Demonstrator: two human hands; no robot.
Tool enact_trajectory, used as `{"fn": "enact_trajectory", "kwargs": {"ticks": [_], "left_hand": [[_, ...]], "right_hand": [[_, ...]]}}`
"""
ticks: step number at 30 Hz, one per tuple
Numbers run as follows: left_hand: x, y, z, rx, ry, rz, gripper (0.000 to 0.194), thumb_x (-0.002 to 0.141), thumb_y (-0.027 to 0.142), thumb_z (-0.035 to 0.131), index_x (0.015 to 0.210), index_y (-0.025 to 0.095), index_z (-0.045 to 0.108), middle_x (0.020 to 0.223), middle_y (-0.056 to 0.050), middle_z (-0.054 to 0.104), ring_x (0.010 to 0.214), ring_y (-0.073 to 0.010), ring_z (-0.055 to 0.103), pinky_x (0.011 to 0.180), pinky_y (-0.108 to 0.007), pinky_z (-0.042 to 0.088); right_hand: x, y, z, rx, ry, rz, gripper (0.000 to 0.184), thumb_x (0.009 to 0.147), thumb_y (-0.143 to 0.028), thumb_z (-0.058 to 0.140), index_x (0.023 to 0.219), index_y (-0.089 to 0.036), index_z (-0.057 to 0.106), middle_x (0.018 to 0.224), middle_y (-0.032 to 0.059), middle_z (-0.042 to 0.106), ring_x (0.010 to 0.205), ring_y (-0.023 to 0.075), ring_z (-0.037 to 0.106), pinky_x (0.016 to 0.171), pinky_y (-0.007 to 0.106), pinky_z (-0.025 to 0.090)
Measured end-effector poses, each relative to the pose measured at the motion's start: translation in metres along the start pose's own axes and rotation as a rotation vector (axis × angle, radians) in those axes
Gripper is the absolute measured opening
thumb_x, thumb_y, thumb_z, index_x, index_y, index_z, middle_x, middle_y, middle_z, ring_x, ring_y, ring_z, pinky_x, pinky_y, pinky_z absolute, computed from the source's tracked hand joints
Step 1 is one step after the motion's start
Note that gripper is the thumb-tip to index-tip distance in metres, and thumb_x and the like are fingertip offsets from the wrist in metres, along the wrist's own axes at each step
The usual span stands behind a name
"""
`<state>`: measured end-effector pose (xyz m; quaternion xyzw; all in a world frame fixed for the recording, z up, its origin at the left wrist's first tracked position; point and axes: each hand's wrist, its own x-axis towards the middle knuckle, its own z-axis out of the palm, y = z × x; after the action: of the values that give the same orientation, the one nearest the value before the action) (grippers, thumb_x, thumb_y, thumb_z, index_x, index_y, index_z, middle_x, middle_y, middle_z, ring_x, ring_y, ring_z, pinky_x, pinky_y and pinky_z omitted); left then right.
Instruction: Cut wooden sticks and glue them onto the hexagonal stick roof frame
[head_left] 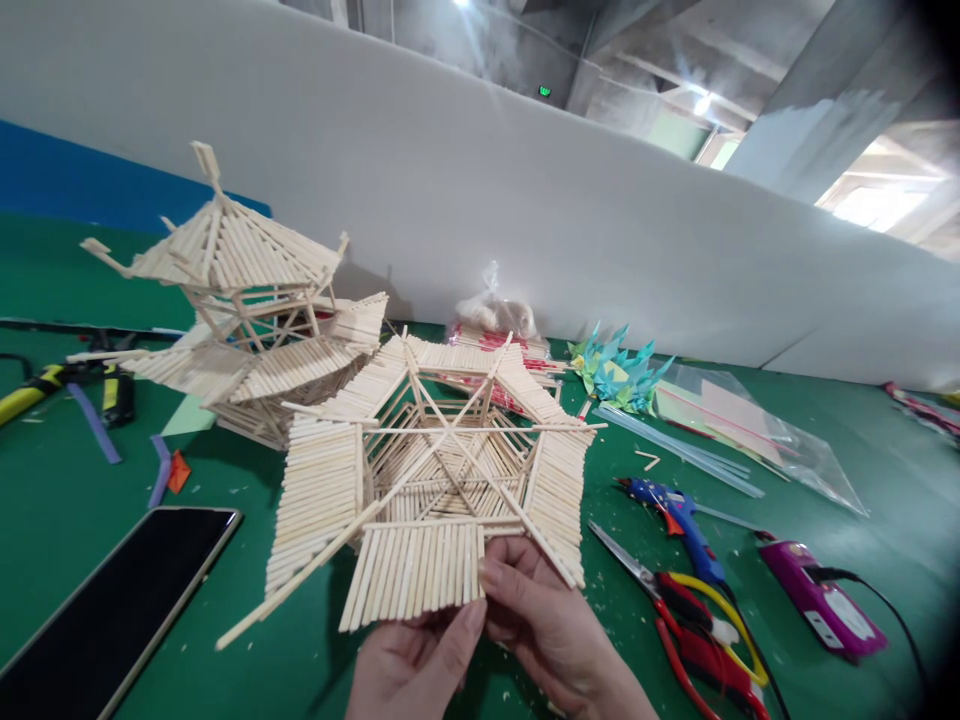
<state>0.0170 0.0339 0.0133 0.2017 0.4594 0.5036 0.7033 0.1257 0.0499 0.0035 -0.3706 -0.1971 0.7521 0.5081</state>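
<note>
In the middle stands a six-sided roof tier (319, 490) built of thin wooden sticks, with crossed sticks over its open centre. Its front roof panel (416, 570), a row of sticks laid side by side, slopes toward me. My left hand (412, 665) grips the panel's lower edge, thumb near its right corner and fingers hidden underneath. Closed at the panel's right side is my right hand (551, 620), its thumb pressed against the outermost stick and its fingers partly behind. A longer stick (300, 575) juts out to the front left of the tier.
A stick pavilion (232, 250) stands behind at left. To the right lie a blue glue gun (679, 515), scissors (694, 610), a purple power box (821, 600) and clear glue sticks (682, 450). A phone (120, 610) and pliers (116, 390) are at left; a white partition (525, 200) rises behind.
</note>
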Motion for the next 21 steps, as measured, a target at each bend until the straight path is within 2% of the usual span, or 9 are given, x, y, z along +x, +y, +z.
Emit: {"fn": "enact_trajectory", "kwargs": {"ticks": [3, 6, 9, 21], "left_hand": [[0.0019, -0.0033, -0.0025, -0.038, -0.001, -0.006, 0.025, 0.058, 0.023, 0.076, 0.082, 0.020, 0.073, 0.069, -0.004, 0.075, 0.060, -0.0182, 0.064, 0.053, -0.026, 0.049], [0.0026, -0.0060, -0.0042, -0.077, -0.004, -0.034, 0.028, 0.056, 0.022, 0.077, 0.084, 0.022, 0.073, 0.073, -0.003, 0.075, 0.069, -0.0192, 0.066, 0.068, -0.029, 0.051], [0.0035, -0.0084, -0.0056, -0.101, -0.011, -0.044, 0.030, 0.054, 0.025, 0.078, 0.084, 0.022, 0.073, 0.077, -0.003, 0.076, 0.079, -0.0211, 0.066, 0.083, -0.034, 0.046], [0.0073, -0.0079, -0.0056, -0.085, 0.005, -0.042, 0.031, 0.052, 0.025, 0.080, 0.082, 0.022, 0.074, 0.075, -0.005, 0.076, 0.078, -0.0239, 0.067, 0.083, -0.037, 0.048]], "right_hand": [[0.0004, 0.0007, -0.0005, -0.001, 0.008, -0.003, 0.024, 0.056, -0.025, 0.077, 0.057, -0.012, 0.057, 0.051, -0.0045, 0.049, 0.042, 0.0030, 0.035, 0.040, 0.016, 0.019], [0.0004, 0.0007, -0.0007, -0.011, 0.020, 0.008, 0.024, 0.056, -0.025, 0.078, 0.057, -0.012, 0.057, 0.051, -0.0043, 0.049, 0.043, 0.0034, 0.036, 0.041, 0.016, 0.021], [0.0002, -0.0002, -0.0003, -0.017, 0.019, 0.010, 0.024, 0.056, -0.026, 0.077, 0.056, -0.012, 0.057, 0.051, -0.0046, 0.048, 0.043, 0.0033, 0.036, 0.041, 0.016, 0.021], [-0.0009, -0.0013, 0.0007, -0.018, 0.000, 0.008, 0.026, 0.056, -0.027, 0.078, 0.054, -0.012, 0.056, 0.048, -0.0053, 0.048, 0.040, 0.0027, 0.034, 0.040, 0.016, 0.021]]}}
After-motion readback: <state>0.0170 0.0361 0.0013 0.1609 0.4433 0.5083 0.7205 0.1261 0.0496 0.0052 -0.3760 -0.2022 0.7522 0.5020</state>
